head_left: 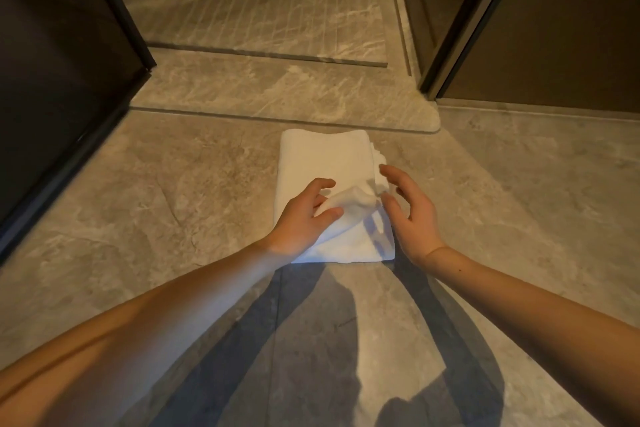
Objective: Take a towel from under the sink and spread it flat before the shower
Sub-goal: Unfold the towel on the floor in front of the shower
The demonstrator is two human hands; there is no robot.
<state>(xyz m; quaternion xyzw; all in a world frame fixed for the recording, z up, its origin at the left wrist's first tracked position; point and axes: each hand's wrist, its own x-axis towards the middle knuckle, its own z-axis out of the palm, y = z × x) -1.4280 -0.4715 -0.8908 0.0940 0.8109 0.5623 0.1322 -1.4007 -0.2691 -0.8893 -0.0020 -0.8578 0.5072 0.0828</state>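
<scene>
A white towel (325,163), folded into a thick rectangle, lies on the marble floor just in front of the raised shower threshold (277,94). My left hand (304,215) pinches a lifted corner of the top layer near the towel's near edge. Beside the towel's right edge my right hand (408,211) hovers with fingers spread, its fingertips close to the loose folds, holding nothing.
The shower floor (256,0) with fine grooves lies beyond the threshold. A dark glass panel with a black frame (117,7) stands at the left. A dark door frame (464,17) stands at the right. Marble floor (173,184) surrounds the towel.
</scene>
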